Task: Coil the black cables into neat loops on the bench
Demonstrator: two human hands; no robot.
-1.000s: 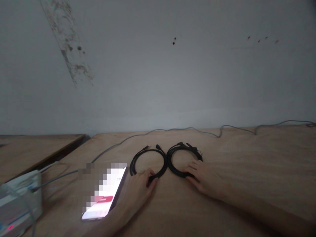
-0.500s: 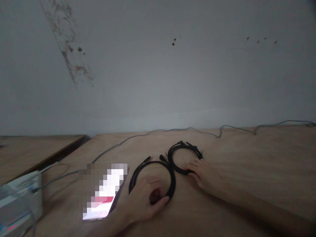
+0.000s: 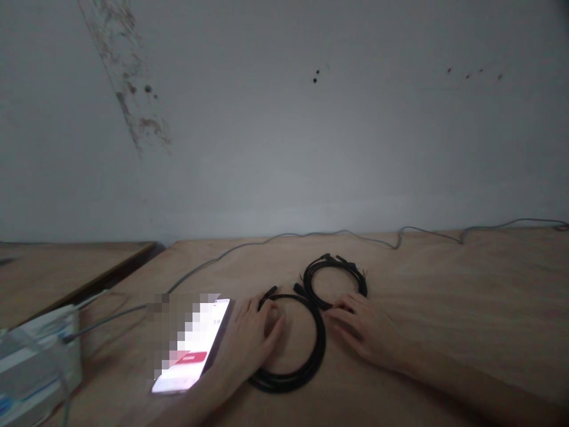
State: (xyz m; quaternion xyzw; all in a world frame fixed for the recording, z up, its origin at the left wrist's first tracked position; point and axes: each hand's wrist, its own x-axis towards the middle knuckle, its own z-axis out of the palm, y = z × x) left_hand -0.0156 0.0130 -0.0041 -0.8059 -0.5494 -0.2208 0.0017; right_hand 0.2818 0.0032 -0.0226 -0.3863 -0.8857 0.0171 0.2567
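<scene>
Near coiled cable (image 3: 320, 344), black, lower center of frame, flat on wooden table (image 3: 466, 296). Left hand (image 3: 253, 335) over its left side, fingers curled, thumb apart; grasp unclear. Far coiled cable (image 3: 309, 281), also black, just beyond, slightly right. Right hand (image 3: 362, 326) at its lower right edge, fingers loosely bent, grip can't tell. Lit phone (image 3: 195, 350) lower left, beside left hand. White box (image 3: 42, 362) bottom left corner. Thin gray cord (image 3: 191, 271) runs across behind the coils.

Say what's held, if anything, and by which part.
Cannot tell: the left hand covers the left side of the near coil; the right hand is at the near edge of the far coil.
</scene>
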